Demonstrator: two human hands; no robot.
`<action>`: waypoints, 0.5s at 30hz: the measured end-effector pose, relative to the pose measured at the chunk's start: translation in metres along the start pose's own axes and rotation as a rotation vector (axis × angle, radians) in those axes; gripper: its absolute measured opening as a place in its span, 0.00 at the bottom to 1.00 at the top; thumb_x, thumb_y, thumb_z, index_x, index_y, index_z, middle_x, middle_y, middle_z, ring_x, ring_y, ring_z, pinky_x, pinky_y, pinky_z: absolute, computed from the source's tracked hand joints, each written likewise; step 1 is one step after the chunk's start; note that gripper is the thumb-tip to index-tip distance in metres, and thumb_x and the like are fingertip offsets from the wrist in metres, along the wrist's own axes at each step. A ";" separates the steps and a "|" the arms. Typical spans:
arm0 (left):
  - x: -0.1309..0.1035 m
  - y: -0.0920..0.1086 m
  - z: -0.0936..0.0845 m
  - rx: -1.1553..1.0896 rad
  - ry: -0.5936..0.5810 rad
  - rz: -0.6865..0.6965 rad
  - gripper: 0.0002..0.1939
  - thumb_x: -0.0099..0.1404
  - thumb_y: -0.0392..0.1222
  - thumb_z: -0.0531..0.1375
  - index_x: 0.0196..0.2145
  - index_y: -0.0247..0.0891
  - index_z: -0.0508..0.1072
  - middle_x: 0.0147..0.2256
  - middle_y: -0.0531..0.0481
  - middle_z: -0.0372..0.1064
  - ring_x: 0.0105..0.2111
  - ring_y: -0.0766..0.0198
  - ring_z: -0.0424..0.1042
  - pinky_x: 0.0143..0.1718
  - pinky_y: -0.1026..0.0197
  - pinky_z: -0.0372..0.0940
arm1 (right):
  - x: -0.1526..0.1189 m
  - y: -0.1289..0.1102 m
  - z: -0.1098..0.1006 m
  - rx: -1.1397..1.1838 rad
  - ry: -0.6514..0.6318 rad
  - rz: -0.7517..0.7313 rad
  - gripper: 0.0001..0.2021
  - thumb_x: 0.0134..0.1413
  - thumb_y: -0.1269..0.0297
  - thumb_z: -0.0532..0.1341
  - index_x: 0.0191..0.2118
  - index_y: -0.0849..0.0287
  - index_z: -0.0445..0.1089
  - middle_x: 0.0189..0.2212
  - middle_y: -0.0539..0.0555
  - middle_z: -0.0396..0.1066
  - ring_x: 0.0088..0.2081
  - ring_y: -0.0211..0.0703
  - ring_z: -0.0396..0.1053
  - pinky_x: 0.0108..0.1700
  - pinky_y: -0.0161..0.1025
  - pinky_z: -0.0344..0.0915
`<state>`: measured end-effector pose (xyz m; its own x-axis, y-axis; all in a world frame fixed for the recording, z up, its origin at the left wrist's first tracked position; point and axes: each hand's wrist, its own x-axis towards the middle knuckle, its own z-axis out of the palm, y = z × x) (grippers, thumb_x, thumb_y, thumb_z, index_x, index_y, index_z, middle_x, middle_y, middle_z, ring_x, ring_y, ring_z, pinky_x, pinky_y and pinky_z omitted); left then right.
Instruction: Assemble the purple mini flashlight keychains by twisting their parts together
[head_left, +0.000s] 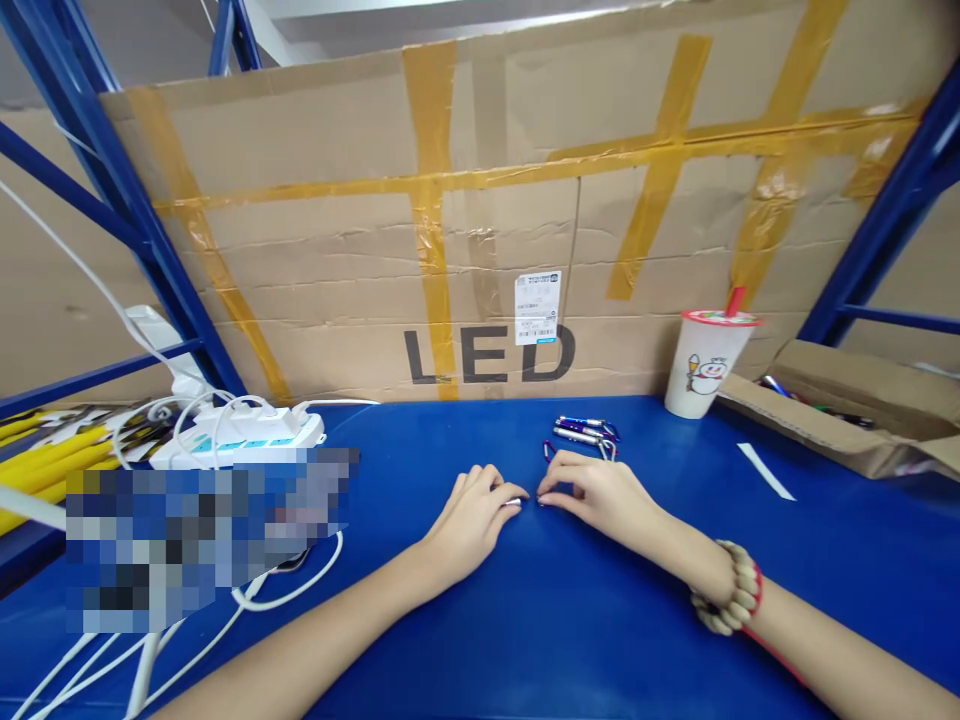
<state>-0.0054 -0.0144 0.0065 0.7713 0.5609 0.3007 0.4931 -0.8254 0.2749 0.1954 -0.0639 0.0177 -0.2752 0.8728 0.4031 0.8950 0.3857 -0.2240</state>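
My left hand [474, 512] and my right hand [595, 493] rest close together on the blue table top [570, 620], fingertips almost meeting. Between the fingertips sits a small silvery object [525, 500], pinched from both sides; most of it is hidden by the fingers. Just beyond my right hand lies a small pile of keychain flashlights [583, 430] with carabiner clips, some purple, some silver. A beaded bracelet [731, 590] circles my right wrist.
A taped cardboard wall marked LED [487, 355] closes the back. A white power strip [240, 440] with white cables sits at left, a lidded drink cup with a red straw [709, 365] at right, an open cardboard box [840, 410] beyond it, and a white strip [765, 470].
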 end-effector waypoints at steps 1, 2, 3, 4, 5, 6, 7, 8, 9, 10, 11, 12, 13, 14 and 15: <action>0.000 0.000 -0.001 0.003 0.019 0.017 0.13 0.68 0.42 0.47 0.46 0.44 0.66 0.38 0.49 0.61 0.39 0.62 0.59 0.41 0.57 0.56 | 0.001 0.000 -0.001 0.006 0.011 0.000 0.04 0.51 0.60 0.60 0.34 0.51 0.71 0.34 0.45 0.70 0.28 0.33 0.68 0.25 0.30 0.57; -0.001 0.000 -0.002 0.011 0.051 0.039 0.13 0.67 0.43 0.48 0.47 0.44 0.65 0.39 0.49 0.61 0.40 0.62 0.59 0.41 0.57 0.56 | 0.001 0.000 -0.002 0.006 0.031 -0.001 0.06 0.50 0.58 0.61 0.35 0.51 0.70 0.34 0.45 0.70 0.27 0.33 0.67 0.24 0.30 0.57; -0.001 0.001 -0.005 0.023 0.094 0.067 0.13 0.67 0.43 0.49 0.48 0.43 0.64 0.40 0.49 0.61 0.40 0.62 0.59 0.41 0.57 0.56 | 0.002 0.000 -0.005 0.003 0.055 -0.004 0.08 0.49 0.57 0.61 0.36 0.51 0.70 0.34 0.45 0.70 0.26 0.33 0.67 0.24 0.30 0.57; -0.001 0.003 -0.008 0.040 0.146 0.097 0.13 0.67 0.43 0.49 0.48 0.43 0.64 0.41 0.48 0.61 0.40 0.62 0.59 0.41 0.58 0.56 | 0.003 -0.001 -0.008 -0.002 0.087 -0.005 0.09 0.49 0.55 0.61 0.37 0.51 0.70 0.34 0.45 0.70 0.24 0.32 0.66 0.24 0.30 0.57; -0.001 0.006 -0.012 0.062 0.210 0.130 0.12 0.66 0.42 0.50 0.46 0.41 0.65 0.41 0.48 0.62 0.40 0.62 0.60 0.41 0.58 0.55 | 0.003 -0.001 -0.011 -0.007 0.123 -0.002 0.10 0.49 0.55 0.61 0.37 0.51 0.70 0.34 0.46 0.70 0.24 0.32 0.66 0.24 0.31 0.57; -0.002 0.009 -0.017 0.086 0.280 0.168 0.11 0.66 0.41 0.49 0.44 0.40 0.66 0.40 0.48 0.62 0.40 0.63 0.60 0.40 0.59 0.55 | 0.003 -0.001 -0.015 -0.008 0.162 0.006 0.10 0.50 0.54 0.60 0.37 0.51 0.70 0.35 0.46 0.70 0.23 0.31 0.65 0.24 0.31 0.58; -0.004 0.014 -0.023 0.114 0.359 0.209 0.10 0.66 0.39 0.49 0.42 0.39 0.67 0.39 0.48 0.63 0.40 0.63 0.61 0.40 0.59 0.55 | 0.003 -0.002 -0.020 -0.003 0.207 0.018 0.10 0.52 0.54 0.58 0.36 0.51 0.71 0.35 0.46 0.70 0.22 0.30 0.64 0.25 0.31 0.58; -0.007 0.019 -0.028 0.145 0.446 0.259 0.09 0.66 0.37 0.49 0.39 0.38 0.68 0.38 0.48 0.64 0.39 0.63 0.61 0.39 0.59 0.55 | 0.004 -0.002 -0.024 0.009 0.253 0.028 0.09 0.53 0.55 0.57 0.36 0.51 0.71 0.36 0.46 0.69 0.22 0.30 0.64 0.25 0.31 0.58; -0.012 0.026 -0.034 0.179 0.525 0.312 0.08 0.65 0.36 0.50 0.37 0.37 0.68 0.37 0.47 0.64 0.38 0.63 0.62 0.39 0.59 0.55 | 0.004 -0.003 -0.028 0.025 0.297 0.033 0.09 0.54 0.55 0.57 0.36 0.51 0.71 0.36 0.46 0.69 0.22 0.29 0.64 0.26 0.31 0.59; -0.019 0.032 -0.039 0.215 0.597 0.370 0.07 0.64 0.34 0.50 0.35 0.36 0.68 0.35 0.47 0.65 0.37 0.63 0.62 0.38 0.58 0.55 | 0.004 -0.003 -0.032 0.044 0.337 0.031 0.09 0.54 0.56 0.56 0.36 0.52 0.71 0.35 0.46 0.69 0.22 0.29 0.64 0.26 0.31 0.59; -0.028 0.039 -0.044 0.250 0.653 0.423 0.06 0.63 0.33 0.51 0.34 0.36 0.67 0.35 0.47 0.65 0.36 0.63 0.63 0.38 0.58 0.55 | 0.004 -0.005 -0.037 0.064 0.370 0.023 0.08 0.55 0.57 0.56 0.36 0.52 0.71 0.34 0.47 0.69 0.23 0.29 0.64 0.27 0.31 0.60; -0.040 0.045 -0.048 0.271 0.700 0.446 0.05 0.62 0.33 0.52 0.33 0.36 0.67 0.34 0.48 0.65 0.36 0.63 0.63 0.38 0.57 0.56 | 0.003 -0.007 -0.041 0.084 0.401 0.010 0.08 0.55 0.58 0.57 0.36 0.53 0.71 0.33 0.47 0.69 0.23 0.30 0.64 0.27 0.31 0.60; -0.054 0.051 -0.052 0.288 0.735 0.467 0.04 0.61 0.33 0.52 0.33 0.37 0.66 0.33 0.48 0.64 0.35 0.63 0.63 0.38 0.57 0.56 | 0.002 -0.010 -0.047 0.106 0.429 -0.008 0.08 0.55 0.59 0.57 0.36 0.54 0.71 0.33 0.48 0.69 0.23 0.30 0.64 0.27 0.31 0.61; -0.070 0.056 -0.055 0.308 0.773 0.482 0.04 0.61 0.34 0.52 0.32 0.37 0.66 0.33 0.49 0.64 0.36 0.62 0.63 0.39 0.56 0.56 | -0.001 -0.015 -0.054 0.131 0.463 -0.029 0.08 0.54 0.60 0.57 0.36 0.56 0.71 0.32 0.49 0.69 0.22 0.30 0.64 0.26 0.32 0.61; -0.085 0.060 -0.057 0.344 0.778 0.492 0.04 0.62 0.36 0.52 0.33 0.39 0.66 0.33 0.49 0.64 0.37 0.62 0.63 0.40 0.56 0.57 | -0.005 -0.022 -0.062 0.163 0.501 -0.055 0.07 0.54 0.61 0.58 0.35 0.57 0.71 0.32 0.50 0.68 0.22 0.30 0.63 0.25 0.32 0.61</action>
<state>-0.0643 -0.1081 0.0496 0.5029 -0.0669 0.8617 0.3731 -0.8825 -0.2862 0.1993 -0.0953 0.0760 -0.0826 0.6154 0.7839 0.8071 0.5027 -0.3096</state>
